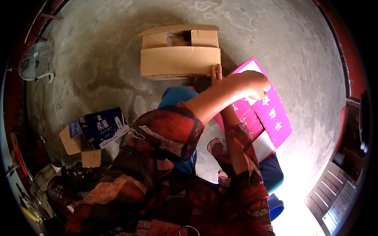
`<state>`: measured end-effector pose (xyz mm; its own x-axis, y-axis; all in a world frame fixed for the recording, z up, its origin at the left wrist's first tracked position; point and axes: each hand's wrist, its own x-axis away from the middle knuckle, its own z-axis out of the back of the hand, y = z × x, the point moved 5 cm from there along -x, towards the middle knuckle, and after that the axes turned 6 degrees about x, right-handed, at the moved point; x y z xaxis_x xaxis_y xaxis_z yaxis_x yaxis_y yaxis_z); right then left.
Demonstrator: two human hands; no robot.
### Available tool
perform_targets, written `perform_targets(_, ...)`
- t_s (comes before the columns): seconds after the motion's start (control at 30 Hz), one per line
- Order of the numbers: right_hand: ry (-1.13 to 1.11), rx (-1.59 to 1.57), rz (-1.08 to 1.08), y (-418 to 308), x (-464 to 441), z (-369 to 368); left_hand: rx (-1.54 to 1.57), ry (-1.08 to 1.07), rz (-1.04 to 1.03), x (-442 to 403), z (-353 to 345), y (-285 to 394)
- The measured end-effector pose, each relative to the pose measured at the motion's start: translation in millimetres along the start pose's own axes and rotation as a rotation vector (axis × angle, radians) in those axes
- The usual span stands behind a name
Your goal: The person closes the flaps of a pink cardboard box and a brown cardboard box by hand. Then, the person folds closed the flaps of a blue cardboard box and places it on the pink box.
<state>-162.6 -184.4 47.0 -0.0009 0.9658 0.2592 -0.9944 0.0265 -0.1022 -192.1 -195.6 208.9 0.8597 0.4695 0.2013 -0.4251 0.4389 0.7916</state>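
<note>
My arms cross in front of me, with the left forearm passing over the right one. My left hand point(256, 84) is closed, its fingers curled down at the pink cardboard box point(280, 114); what they pinch is hidden. That box lies tilted, with white lettering and a whitish flap. My right hand point(217, 74) reaches up beneath the left forearm, two or more fingers stretched out by the lower right corner of a brown cardboard box point(179, 62). Something brown shows through the gap between its top flaps. Whether the right fingertips touch the carton, I cannot tell.
A dark blue printed box point(103, 126) with open flaps lies at the left on the concrete floor point(311, 59). Beyond it stands a fan point(36, 61) with a trailing cord. A blue tub point(277, 207) and a slatted wooden piece point(325, 188) are at the lower right.
</note>
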Motion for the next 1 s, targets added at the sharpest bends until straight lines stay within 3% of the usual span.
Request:
perform_targets(0.3,-0.075,0.001,0.002,3.5,-18.5,15.3,-0.028,0.071,-0.004,-4.1,-1.4,2.0)
perform_targets(0.43,-0.093,0.015,-0.006,-3.2,-32.1,50.6,0.096,0.395,-0.177,0.1,15.1,16.5)
perform_targets(0.47,0.123,0.045,0.059,-16.7,-17.2,105.6,0.099,0.404,-0.168,-2.5,17.2,14.6)
perform_targets(0.53,0.390,-0.074,0.094,-11.8,-52.9,85.1,0.133,0.642,-0.245,1.1,32.8,12.3)
perform_targets(0.57,0.526,-0.166,0.147,-13.5,-61.0,87.5,0.136,0.647,-0.234,1.2,34.7,8.4)
perform_targets(0.7,0.495,-0.084,0.198,-37.4,-97.1,92.3,0.102,0.781,-0.227,8.4,45.5,2.1)
perform_targets(0.77,-0.022,0.099,0.094,-42.0,-107.1,57.4,0.075,0.721,-0.176,6.6,46.0,1.6)
perform_targets(0.8,-0.098,0.072,0.080,-36.0,-105.5,33.7,0.098,0.708,-0.171,7.4,46.6,3.4)
perform_targets(1.0,-0.041,0.003,0.100,-30.4,-102.0,22.1,0.051,0.652,-0.176,7.5,42.3,10.0)
